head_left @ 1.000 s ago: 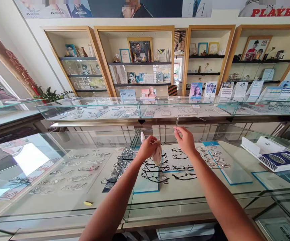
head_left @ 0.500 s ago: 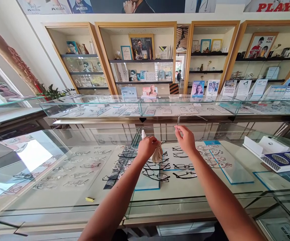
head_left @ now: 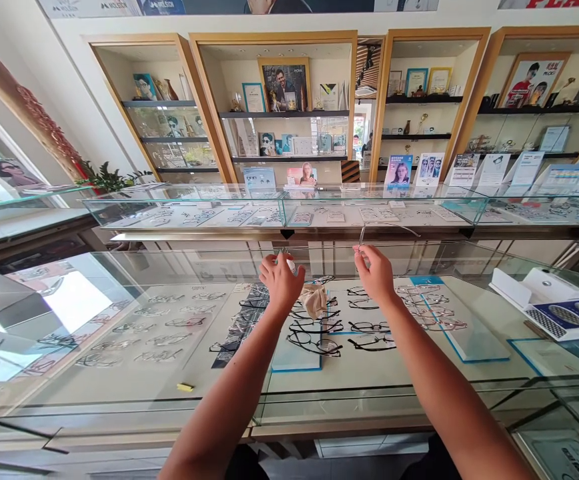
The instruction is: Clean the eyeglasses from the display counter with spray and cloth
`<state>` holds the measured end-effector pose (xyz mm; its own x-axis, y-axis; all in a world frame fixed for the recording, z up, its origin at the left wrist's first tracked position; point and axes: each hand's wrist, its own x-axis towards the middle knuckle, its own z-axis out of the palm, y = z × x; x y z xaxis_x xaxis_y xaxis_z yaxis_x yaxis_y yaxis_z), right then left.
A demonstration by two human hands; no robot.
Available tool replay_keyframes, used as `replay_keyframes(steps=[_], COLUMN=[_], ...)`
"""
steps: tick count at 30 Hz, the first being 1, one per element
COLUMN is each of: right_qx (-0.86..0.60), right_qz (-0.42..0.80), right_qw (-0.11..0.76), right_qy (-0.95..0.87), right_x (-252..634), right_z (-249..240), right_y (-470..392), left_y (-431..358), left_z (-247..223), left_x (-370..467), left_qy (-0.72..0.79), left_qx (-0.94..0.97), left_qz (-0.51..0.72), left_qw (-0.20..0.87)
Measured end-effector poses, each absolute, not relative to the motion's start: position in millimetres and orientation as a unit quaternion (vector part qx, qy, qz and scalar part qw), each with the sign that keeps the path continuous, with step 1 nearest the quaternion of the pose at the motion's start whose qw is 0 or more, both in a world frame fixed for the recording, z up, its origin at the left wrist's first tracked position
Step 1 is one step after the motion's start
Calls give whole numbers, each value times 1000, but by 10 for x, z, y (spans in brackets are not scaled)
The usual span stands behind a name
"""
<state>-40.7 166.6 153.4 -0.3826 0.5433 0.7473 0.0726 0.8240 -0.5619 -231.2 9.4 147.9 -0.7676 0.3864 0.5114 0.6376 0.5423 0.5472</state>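
Note:
My left hand is over the glass counter with its fingers apart and curved. A small white bottle shows partly between its thumb and fingers; whether they touch it I cannot tell. Just right of that hand, a crumpled beige cloth lies on the glass top. My right hand pinches a pair of thin-framed eyeglasses, held up above the counter with a temple arm pointing right. Most of the frame's near part is hidden by the fingers.
Under the glass of the display counter lie several rows of eyeglasses. A yellow piece is at front left. At right stands an open white and blue box. Another glass showcase runs behind, before wall shelves.
My left hand has let go of the cloth, moved slightly left and opened by the white bottle. The right hand still holds the eyeglasses. The view has tilted slightly down.

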Motion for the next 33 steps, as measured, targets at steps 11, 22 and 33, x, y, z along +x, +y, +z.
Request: replay_keyframes(steps=[11,22,33], right_qx=[-186,-184,-184], right_qz=[217,221,227], right_qw=[522,525,522], right_qy=[-803,-801,-801], right_x=[-404,-420,-414], right_z=[1532,1551,1559], right_y=[1664,1628,1606], left_y=[150,185,111], left_z=[1351,1268,1487], left_x=[-2423,-2551,-2372], left_qy=[-888,-893,-854], left_qx=[-358,-359,-341], left_qz=[-276,-266,-360], left_qw=[78,55,160])
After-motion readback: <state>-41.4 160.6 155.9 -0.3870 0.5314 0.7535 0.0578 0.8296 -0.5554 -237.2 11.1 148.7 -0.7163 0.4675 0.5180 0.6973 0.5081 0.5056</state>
